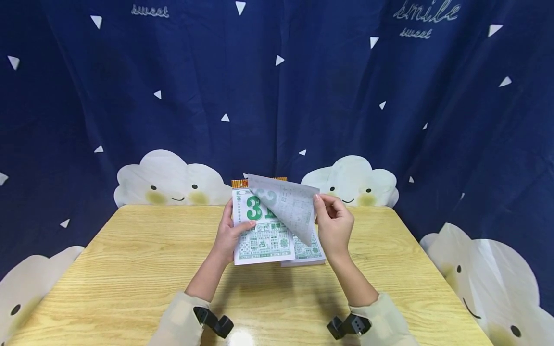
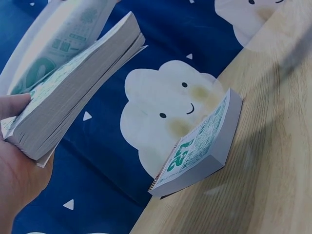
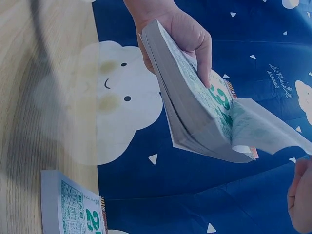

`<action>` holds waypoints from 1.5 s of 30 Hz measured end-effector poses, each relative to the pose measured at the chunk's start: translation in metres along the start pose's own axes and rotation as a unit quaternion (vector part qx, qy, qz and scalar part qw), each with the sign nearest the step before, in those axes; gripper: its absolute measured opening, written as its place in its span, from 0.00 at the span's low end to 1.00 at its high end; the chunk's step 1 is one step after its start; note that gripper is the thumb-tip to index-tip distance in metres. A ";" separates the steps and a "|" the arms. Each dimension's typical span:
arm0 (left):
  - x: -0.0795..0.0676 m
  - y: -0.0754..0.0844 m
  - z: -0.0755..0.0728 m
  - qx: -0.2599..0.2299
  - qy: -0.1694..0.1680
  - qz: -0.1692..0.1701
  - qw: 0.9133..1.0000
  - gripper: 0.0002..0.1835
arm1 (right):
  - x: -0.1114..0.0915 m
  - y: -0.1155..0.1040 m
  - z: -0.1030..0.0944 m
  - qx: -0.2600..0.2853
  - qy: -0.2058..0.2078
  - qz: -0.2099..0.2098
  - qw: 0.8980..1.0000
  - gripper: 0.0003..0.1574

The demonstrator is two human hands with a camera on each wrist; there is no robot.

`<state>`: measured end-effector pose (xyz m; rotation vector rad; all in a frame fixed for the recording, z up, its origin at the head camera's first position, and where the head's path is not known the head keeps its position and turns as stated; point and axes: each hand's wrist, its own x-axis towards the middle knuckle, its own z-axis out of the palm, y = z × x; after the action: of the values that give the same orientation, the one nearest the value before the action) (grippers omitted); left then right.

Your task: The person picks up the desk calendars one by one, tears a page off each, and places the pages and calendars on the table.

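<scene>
My left hand (image 1: 229, 235) grips a thick tear-off calendar (image 1: 261, 245) by its left side, thumb across the front page. That page carries a large green 31, partly covered, and an orange striped strip (image 1: 280, 179) runs along the top. With thumb and fingers, my right hand (image 1: 335, 226) pinches the edge of a thin top sheet (image 1: 287, 204), pulled up and to the right. The sheet's back faces up, with print showing through. In the left wrist view, the calendar's thick page edges (image 2: 78, 87) are raised well above the table.
A second tear-off calendar (image 2: 195, 151) with green print lies on the wooden table (image 1: 151, 254), partly hidden behind the held one in the head view. A dark blue curtain (image 1: 195, 96) with white triangles and smiling clouds hangs behind the table.
</scene>
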<state>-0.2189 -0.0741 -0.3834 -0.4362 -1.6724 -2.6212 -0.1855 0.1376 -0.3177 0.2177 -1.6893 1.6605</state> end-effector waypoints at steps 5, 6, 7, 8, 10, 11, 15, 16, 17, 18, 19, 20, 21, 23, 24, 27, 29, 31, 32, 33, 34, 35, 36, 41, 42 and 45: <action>-0.001 0.000 0.001 -0.002 -0.001 -0.002 1.000 0.45 | 0.001 0.005 -0.001 0.003 0.007 -0.008 1.000 0.12; -0.001 0.000 0.001 -0.002 0.000 -0.004 1.000 0.45 | 0.001 0.005 -0.001 0.003 0.008 -0.009 1.000 0.12; -0.001 0.000 0.002 -0.004 0.002 -0.006 1.000 0.45 | 0.001 0.005 -0.001 0.004 0.009 -0.009 1.000 0.12; -0.001 0.000 0.002 -0.004 0.004 -0.007 1.000 0.45 | 0.001 0.005 -0.001 0.004 0.011 -0.007 1.000 0.12; -0.001 -0.001 0.002 -0.006 0.006 -0.009 1.000 0.45 | 0.001 0.005 -0.001 0.004 0.014 -0.003 1.000 0.12; -0.001 -0.001 0.003 -0.007 0.007 -0.008 1.000 0.45 | 0.001 0.004 -0.001 0.004 0.016 0.000 1.000 0.12; -0.001 -0.001 0.003 -0.007 0.007 -0.005 1.000 0.45 | 0.000 -0.003 -0.001 0.008 0.021 0.002 1.000 0.11; -0.001 0.000 0.003 -0.007 0.008 -0.005 1.000 0.45 | 0.000 -0.006 0.000 0.012 0.023 0.001 1.000 0.11; 0.000 0.000 0.003 -0.007 0.010 -0.004 1.000 0.45 | 0.000 -0.010 0.000 0.015 0.024 0.001 1.000 0.11; 0.000 0.000 0.003 -0.008 0.012 -0.004 1.000 0.45 | 0.000 -0.013 0.000 0.018 0.025 0.000 1.000 0.11; 0.000 0.000 0.002 -0.010 0.015 -0.004 1.000 0.44 | -0.001 -0.016 0.000 0.021 0.025 0.000 0.999 0.11; 0.000 0.001 0.002 -0.010 0.018 -0.005 1.000 0.45 | -0.001 -0.018 0.000 0.024 0.025 0.000 0.999 0.11; 0.000 0.001 0.002 -0.011 0.020 -0.006 1.000 0.45 | -0.001 -0.019 0.000 0.027 0.025 0.001 0.999 0.11; 0.000 0.002 0.001 -0.013 0.022 -0.007 1.000 0.45 | 0.000 -0.012 -0.001 0.028 0.023 0.005 0.999 0.11; 0.000 0.002 0.000 -0.013 0.021 -0.007 1.000 0.45 | 0.001 -0.010 -0.001 0.029 0.023 0.006 0.999 0.11; 0.000 0.003 -0.001 -0.010 0.019 -0.010 1.000 0.45 | 0.002 0.000 -0.002 0.031 0.027 0.005 0.999 0.11; 0.000 0.003 -0.001 -0.005 0.021 -0.009 1.000 0.45 | 0.003 0.002 -0.002 0.032 0.030 0.004 0.999 0.12; 0.000 0.003 -0.001 0.000 0.025 -0.007 1.000 0.45 | 0.003 0.003 -0.002 0.033 0.033 0.004 0.999 0.13; 0.000 0.003 -0.001 0.001 0.026 -0.005 1.000 0.45 | 0.003 0.003 -0.002 0.033 0.036 0.004 0.999 0.13; 0.000 0.003 -0.001 0.001 0.027 -0.003 1.000 0.45 | 0.003 0.004 -0.003 0.032 0.038 0.005 0.999 0.13; 0.000 0.002 -0.001 0.001 0.027 -0.002 1.000 0.44 | 0.003 0.005 -0.003 0.032 0.040 0.006 0.999 0.13; 0.000 0.002 -0.002 -0.001 0.026 -0.001 1.000 0.44 | 0.003 0.006 -0.004 0.032 0.042 0.007 0.999 0.13; 0.000 0.003 -0.002 -0.002 0.025 -0.002 1.000 0.44 | 0.003 0.007 -0.004 0.032 0.044 0.008 0.999 0.13; -0.001 0.003 -0.001 -0.006 0.020 -0.003 1.000 0.44 | 0.004 0.007 -0.006 0.031 0.042 0.011 0.999 0.13; -0.001 0.004 -0.001 -0.006 0.019 -0.004 1.000 0.44 | 0.004 0.006 -0.006 0.030 0.041 0.010 0.999 0.13; -0.001 0.003 -0.001 -0.004 0.017 -0.003 1.000 0.45 | 0.003 0.005 -0.007 0.025 0.042 0.009 0.999 0.14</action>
<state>-0.2180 -0.0763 -0.3813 -0.3857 -1.6566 -2.6241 -0.1885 0.1460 -0.3208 0.1546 -1.5933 1.7025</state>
